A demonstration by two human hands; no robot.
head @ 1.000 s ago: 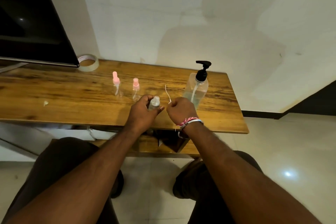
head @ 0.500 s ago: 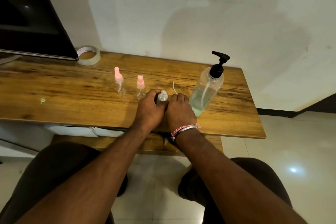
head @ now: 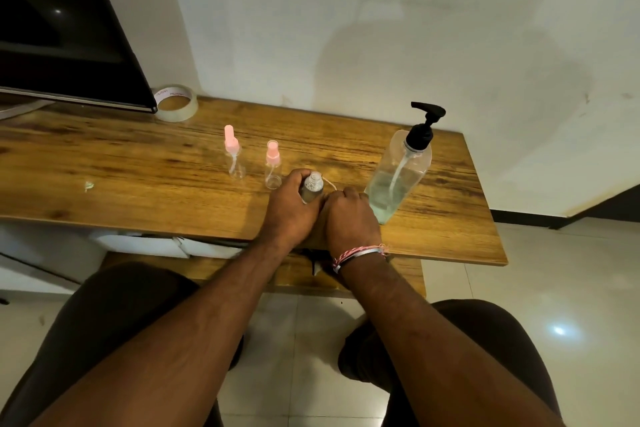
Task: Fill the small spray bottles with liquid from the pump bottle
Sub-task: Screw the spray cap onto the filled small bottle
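**Uncapped spray bottle held at the table edge, pump bottle not yet touched**

Left hand (head: pixel 289 210) wraps its fingers round the small open spray bottle (head: pixel 311 188), holding it upright on the wooden table (head: pixel 138 180); threaded neck bare, no cap on. Right hand (head: pixel 349 215) sits just beside it, knuckles up, fingers curled; a thin pale dip tube (head: pixel 329 183) pokes out above them, so it probably holds the removed sprayer head, though the head itself is hidden.

Pump bottle (head: pixel 398 180) stands just right of the right hand, black pump on top, liquid low in the body. Two more small bottles with pink caps (head: pixel 232 140) (head: pixel 272 151) stand just left of the left hand, still capped, seemingly empty. Tape roll (head: pixel 175 102) lies at the back by the dark screen (head: pixel 62 28).

Handling, as judged: the small bottle looks light, thin clear plastic, easy to tip; grip low on the body and keep the narrow mouth steady under the spout. The pump bottle is heavier; brace its body, press the head from above. The dip tube is limp and may drip.
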